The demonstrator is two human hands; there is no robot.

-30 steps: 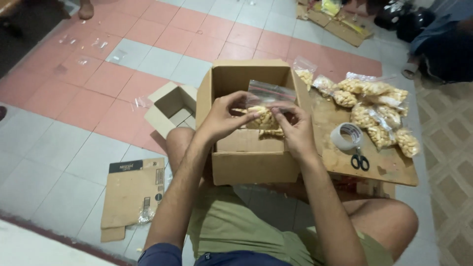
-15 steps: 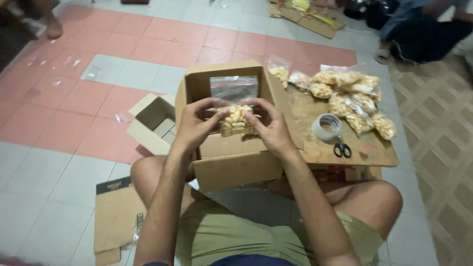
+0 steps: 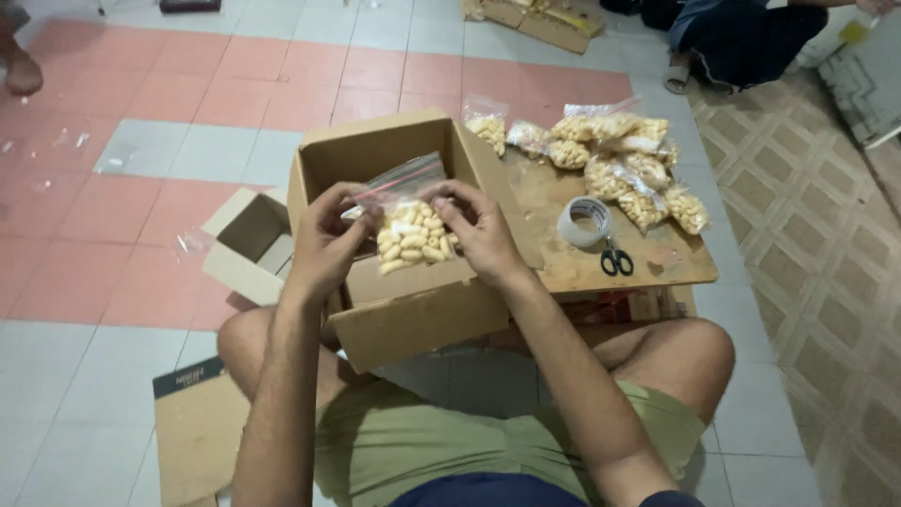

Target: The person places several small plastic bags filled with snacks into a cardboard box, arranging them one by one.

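Bag of nuts [image 3: 410,237] pinched by left hand [image 3: 324,244] and right hand [image 3: 481,232], above open cardboard box [image 3: 413,305] rim

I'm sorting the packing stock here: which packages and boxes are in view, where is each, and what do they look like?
Clear bag of pale nuts: held in both hands over the open box.
Open brown cardboard box: in front of the person.
Smaller open box: on the floor, to its left.
Pile of filled clear bags: on the wooden board, right.
Flat cardboard piece: floor, lower left.
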